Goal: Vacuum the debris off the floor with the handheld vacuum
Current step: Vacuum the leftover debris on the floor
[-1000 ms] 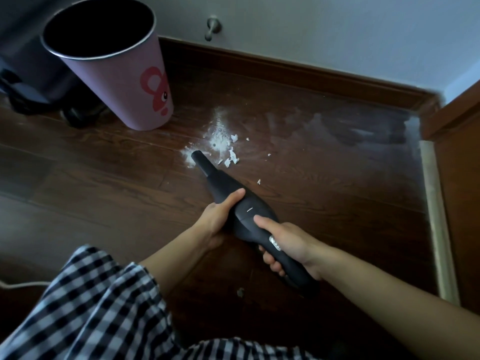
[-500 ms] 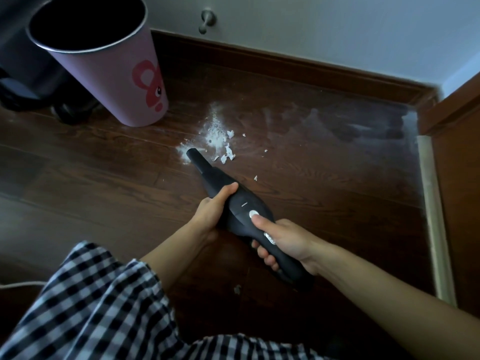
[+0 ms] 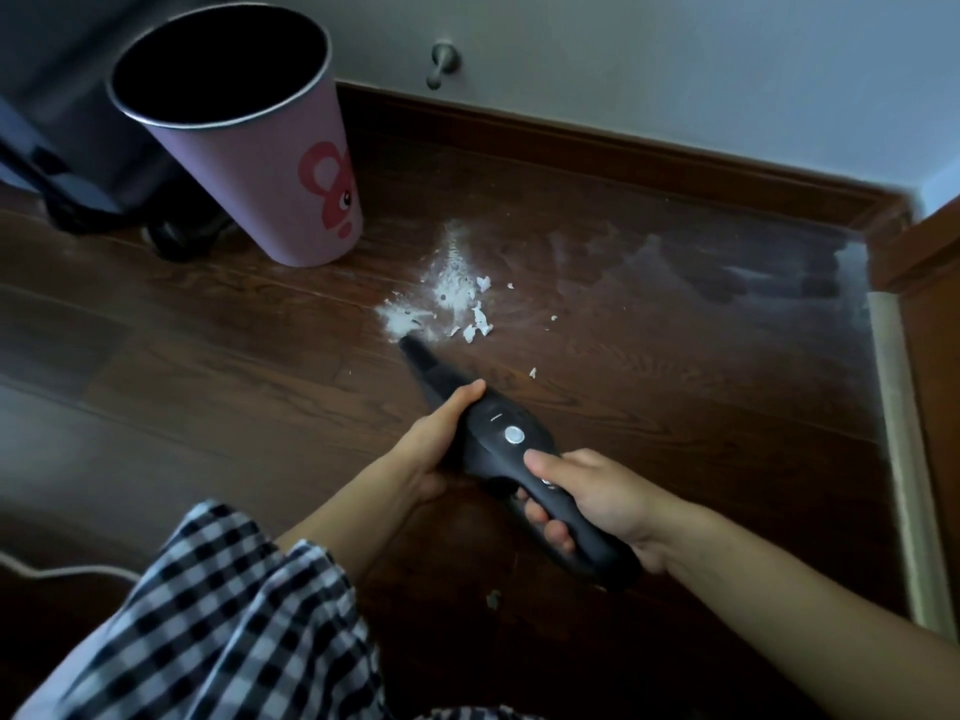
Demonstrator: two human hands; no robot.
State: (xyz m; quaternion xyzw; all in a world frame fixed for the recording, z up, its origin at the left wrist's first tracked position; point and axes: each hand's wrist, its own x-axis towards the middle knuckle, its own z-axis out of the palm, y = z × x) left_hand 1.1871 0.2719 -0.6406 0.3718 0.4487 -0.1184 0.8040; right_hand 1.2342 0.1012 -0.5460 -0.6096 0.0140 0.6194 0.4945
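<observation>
Under my right hand [image 3: 597, 498]: fingers curled round the handheld vacuum [image 3: 511, 449] handle, thumb lying just behind the round button.
Left hand [image 3: 434, 444]: wrapped on the body's side, thumb on top, steadying.
Handling: I judge it light, rigid, smooth plastic; handle is the place to hold.
Nozzle [image 3: 415, 350]: beyond my fingertips, touching the debris [image 3: 447, 298] edge.
Farther: pink bin [image 3: 270, 163], well apart.

No words, brand names or numbers can be read anywhere; the black handheld vacuum [image 3: 498, 433] carries only a short pale dash mark and a round silver button, just ahead of the right hand's [image 3: 597, 498] thumb; the pink bin [image 3: 270, 184], well beyond the left hand [image 3: 434, 441], bears a red cartoon figure, no lettering.
</observation>
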